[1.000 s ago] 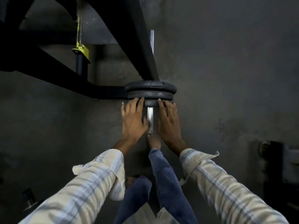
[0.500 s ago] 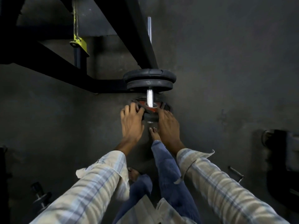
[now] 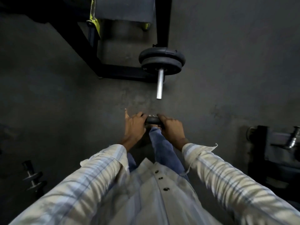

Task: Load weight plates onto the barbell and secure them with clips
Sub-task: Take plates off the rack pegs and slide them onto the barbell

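Observation:
The barbell's bare steel sleeve (image 3: pixel 159 84) points toward me, its end free. Two black weight plates (image 3: pixel 161 62) sit on it, pushed up near the rack. Well short of the sleeve's tip, my left hand (image 3: pixel 134 125) and my right hand (image 3: pixel 172 127) hold one small black weight plate (image 3: pixel 152 120) between them, seen edge-on. The left hand grips its left side and the right hand its right side. Most of this plate is hidden by my fingers.
A black rack frame (image 3: pixel 90 51) with a yellow tag (image 3: pixel 94 20) stands at the upper left, behind the plates. A small dumbbell (image 3: pixel 32 176) lies on the dark floor at lower left. Dark equipment with a chrome peg (image 3: pixel 293 138) stands at the right.
The small plate has slid off the sleeve toward me and now hangs in both hands clear of the bar's end. My head has pulled back, so the bar looks farther away.

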